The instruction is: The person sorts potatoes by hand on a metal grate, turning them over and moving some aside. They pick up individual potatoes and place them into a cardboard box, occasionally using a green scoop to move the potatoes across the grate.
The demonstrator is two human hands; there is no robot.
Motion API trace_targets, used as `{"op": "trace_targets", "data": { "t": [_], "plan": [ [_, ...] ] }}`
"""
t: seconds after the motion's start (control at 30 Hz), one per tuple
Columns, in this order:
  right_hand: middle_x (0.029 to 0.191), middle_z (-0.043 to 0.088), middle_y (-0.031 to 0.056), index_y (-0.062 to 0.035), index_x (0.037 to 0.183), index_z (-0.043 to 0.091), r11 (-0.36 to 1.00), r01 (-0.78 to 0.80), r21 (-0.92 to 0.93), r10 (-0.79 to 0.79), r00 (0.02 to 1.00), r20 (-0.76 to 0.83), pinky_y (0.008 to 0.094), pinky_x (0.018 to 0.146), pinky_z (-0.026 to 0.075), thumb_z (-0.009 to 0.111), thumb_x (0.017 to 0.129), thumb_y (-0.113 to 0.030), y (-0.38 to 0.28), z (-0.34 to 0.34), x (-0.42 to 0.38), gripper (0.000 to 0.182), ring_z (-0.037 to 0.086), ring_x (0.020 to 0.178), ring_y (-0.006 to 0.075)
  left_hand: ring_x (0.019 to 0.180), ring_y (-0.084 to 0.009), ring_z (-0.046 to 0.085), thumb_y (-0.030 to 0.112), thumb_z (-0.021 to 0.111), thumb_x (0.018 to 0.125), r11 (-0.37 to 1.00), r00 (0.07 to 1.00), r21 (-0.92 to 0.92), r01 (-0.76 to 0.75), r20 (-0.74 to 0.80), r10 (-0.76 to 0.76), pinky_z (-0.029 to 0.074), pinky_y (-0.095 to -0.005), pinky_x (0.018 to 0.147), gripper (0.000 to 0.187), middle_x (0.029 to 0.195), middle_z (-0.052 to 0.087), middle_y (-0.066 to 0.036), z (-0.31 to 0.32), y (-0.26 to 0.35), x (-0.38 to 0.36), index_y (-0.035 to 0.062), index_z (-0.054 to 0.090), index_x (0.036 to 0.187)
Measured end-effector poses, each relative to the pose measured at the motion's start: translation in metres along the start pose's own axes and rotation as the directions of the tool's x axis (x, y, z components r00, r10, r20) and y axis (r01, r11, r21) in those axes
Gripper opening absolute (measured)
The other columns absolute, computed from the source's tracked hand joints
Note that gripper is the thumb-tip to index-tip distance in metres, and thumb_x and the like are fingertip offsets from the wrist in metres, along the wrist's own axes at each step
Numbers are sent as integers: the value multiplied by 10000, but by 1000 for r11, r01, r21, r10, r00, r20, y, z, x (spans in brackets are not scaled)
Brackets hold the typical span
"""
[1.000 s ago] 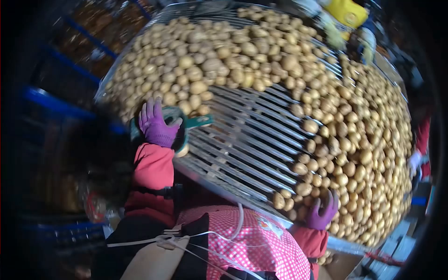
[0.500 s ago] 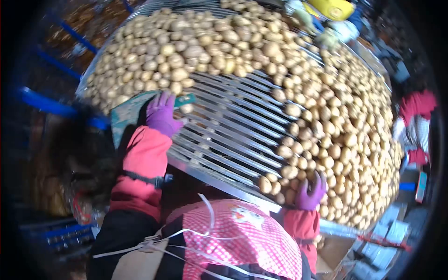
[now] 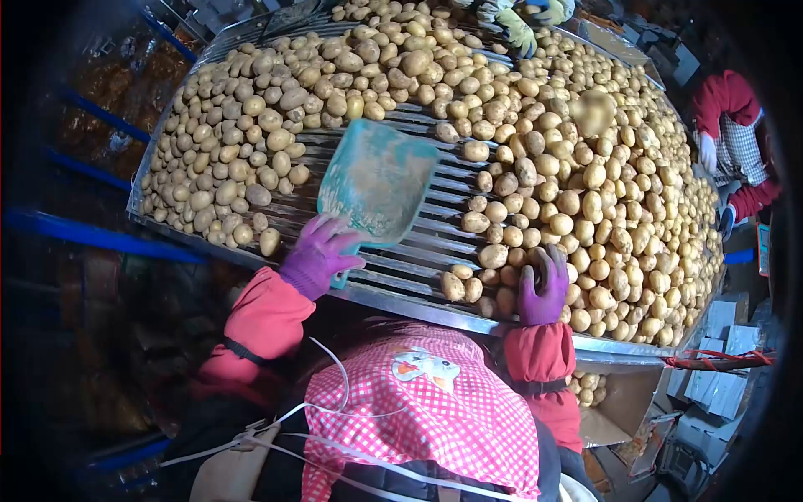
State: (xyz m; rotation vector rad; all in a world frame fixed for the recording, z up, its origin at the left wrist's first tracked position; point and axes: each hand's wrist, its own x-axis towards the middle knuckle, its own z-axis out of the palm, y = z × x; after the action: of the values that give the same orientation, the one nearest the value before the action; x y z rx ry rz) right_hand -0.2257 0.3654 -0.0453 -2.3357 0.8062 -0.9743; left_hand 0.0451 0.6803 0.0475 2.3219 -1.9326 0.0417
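My left hand [image 3: 320, 255], in a purple glove, grips the short handle of a green dustpan [image 3: 381, 188] with a worn, dirty pan. The dustpan lies over the metal slats [image 3: 452, 201], its wide end pointing away from me. My right hand [image 3: 544, 289], also gloved in purple, rests at the near edge against the potatoes [image 3: 602, 226], its fingers extended and no potato clearly held. Loose potatoes [image 3: 226, 151] cover the slatted table to the left, at the back and to the right of the bare slats.
A co-worker's gloved hand [image 3: 517, 32] reaches over the far edge. Another person's red sleeve [image 3: 729, 102] shows at the right. Blue rails [image 3: 100, 238] run along the left. Below the table's right side stands a cardboard box [image 3: 615, 410] with potatoes. One blurred potato [image 3: 594, 113] stands out.
My left hand has brought the dustpan from the left potato pile to over the middle slats and turned its wide end away from me. My right hand stays by the near-right potatoes.
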Motion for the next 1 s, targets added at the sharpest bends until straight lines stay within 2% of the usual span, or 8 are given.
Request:
{"op": "trace_targets", "data": {
  "t": [0.23,0.37,0.57,0.7,0.73,0.77,0.9,1.0],
  "plan": [
    [940,712,92,-126,929,697,951,218,-221,-207,976,72,447,833,496,714,753,-189,-4,-10,60,188,633,913,341,1265,-335,510,174,722,728,982,981,-36,186,-45,-188,401,-491,1074,322,1340,573,-80,-5,-10,-14,163,701,1049],
    [995,717,92,-204,1046,697,797,328,-507,84,771,631,491,936,421,563,904,-356,-26,22,108,247,612,1000,310,1290,-375,493,258,843,665,789,824,-319,524,-44,-565,426,-444,1065,831,1387,519,-183,-14,13,3,93,465,1387],
    [1061,723,89,-215,1137,681,699,192,-689,380,717,585,497,970,432,599,897,-413,-26,71,122,322,615,1082,313,1084,-389,629,282,808,713,587,573,-54,808,306,-760,517,-480,894,1061,1249,602,-217,17,-9,-4,225,170,1560],
    [1024,731,82,-176,1156,666,964,-160,-213,240,870,431,411,856,515,682,861,-330,-16,53,102,333,666,984,243,970,-372,661,87,724,751,644,651,-114,757,219,-727,531,-459,844,863,1014,687,-202,-5,-53,-26,227,344,1513],
    [904,712,61,-145,1108,674,741,-623,251,450,738,502,316,729,534,699,841,-217,-43,29,98,278,667,827,166,969,-362,663,57,717,739,752,762,-133,646,171,-625,531,-449,850,767,1030,690,-189,-14,-74,-42,203,447,1442],
    [831,672,32,-123,1091,668,674,-513,531,344,855,388,287,670,516,680,844,-180,-32,30,83,254,622,741,113,969,-353,665,28,709,728,843,855,-147,518,122,-504,531,-439,856,680,1045,693,-177,-24,-93,-54,178,549,1372],
    [881,702,108,-128,968,681,983,121,-136,-2,755,656,439,673,531,621,873,-258,-80,-3,58,172,673,780,279,1029,-330,658,14,717,686,857,811,95,507,284,-511,529,-405,895,566,1081,696,-161,-74,-130,-57,142,657,1235],
    [1008,684,137,-133,1094,654,980,116,-163,5,801,599,401,785,527,564,907,-270,-156,-33,46,249,656,920,313,1037,-318,656,35,740,679,875,833,65,480,280,-478,524,-403,906,588,1096,694,-156,-71,-142,-39,151,652,1248]
  ]
}}
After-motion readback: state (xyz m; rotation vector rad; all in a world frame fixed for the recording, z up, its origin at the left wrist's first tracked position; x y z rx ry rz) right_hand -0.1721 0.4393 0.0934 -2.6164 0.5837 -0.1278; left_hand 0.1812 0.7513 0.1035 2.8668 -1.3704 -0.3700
